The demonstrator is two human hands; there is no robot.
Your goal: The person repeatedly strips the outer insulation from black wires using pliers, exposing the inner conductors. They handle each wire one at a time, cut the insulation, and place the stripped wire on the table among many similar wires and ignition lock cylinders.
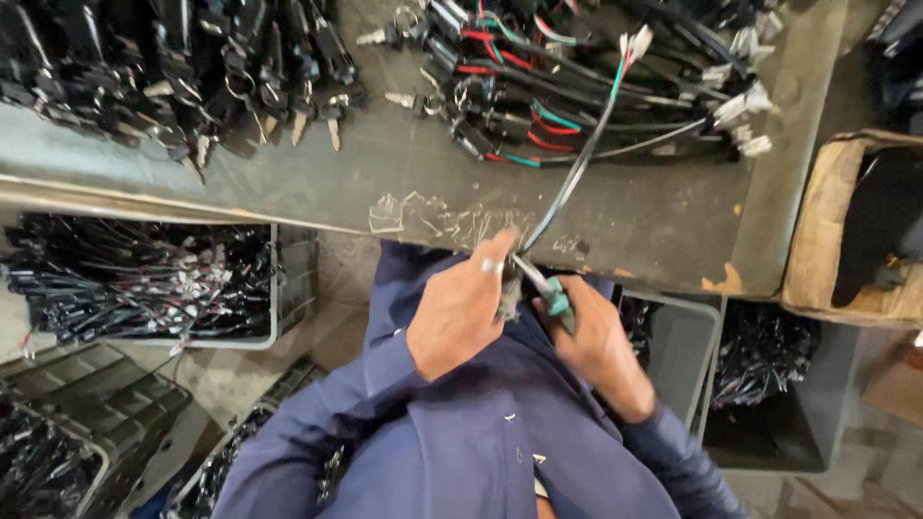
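Gripping the wire harness (577,163) at its near end, left hand (460,312) sits closest; its length runs up-right, right hand (601,341) clasping green-handled pliers (556,300) alongside.

Worn grey metal workbench (404,183) w/ scratched, stained top & chipped front edge. On it, top left: heap of black key-switch parts w/ silver keys (192,67). Top centre-right: pile of black cable harnesses w/ red, green & white wires (577,86), white plastic connectors (745,106) at the right end.
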